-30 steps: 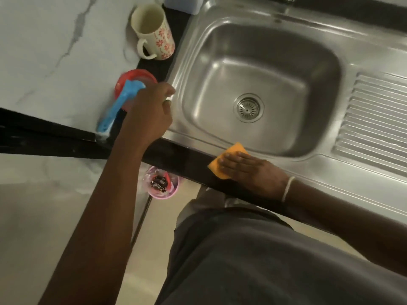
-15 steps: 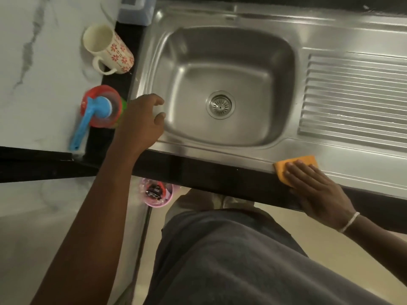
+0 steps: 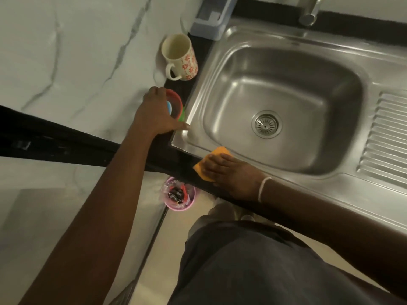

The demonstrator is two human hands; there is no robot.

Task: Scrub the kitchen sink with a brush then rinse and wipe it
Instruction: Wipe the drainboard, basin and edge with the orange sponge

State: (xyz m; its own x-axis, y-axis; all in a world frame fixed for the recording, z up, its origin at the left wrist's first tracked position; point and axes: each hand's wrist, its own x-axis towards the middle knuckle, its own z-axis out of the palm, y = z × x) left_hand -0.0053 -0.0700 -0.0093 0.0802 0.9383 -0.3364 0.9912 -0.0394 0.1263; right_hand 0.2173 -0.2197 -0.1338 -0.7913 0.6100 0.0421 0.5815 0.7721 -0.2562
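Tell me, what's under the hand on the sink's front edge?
An orange cloth lies under the right hand, flat on the sink rim. The hand covers most of it, so only its edges show.

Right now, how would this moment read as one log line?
stage: wiping | right hand: flat on orange cloth, sink front rim | left hand: over red container | basin: empty

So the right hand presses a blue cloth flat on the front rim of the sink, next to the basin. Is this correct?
Not quite: the cloth is orange, not blue, as the head view shows. The rest holds: the right hand presses it flat on the front rim of the sink, next to the basin.
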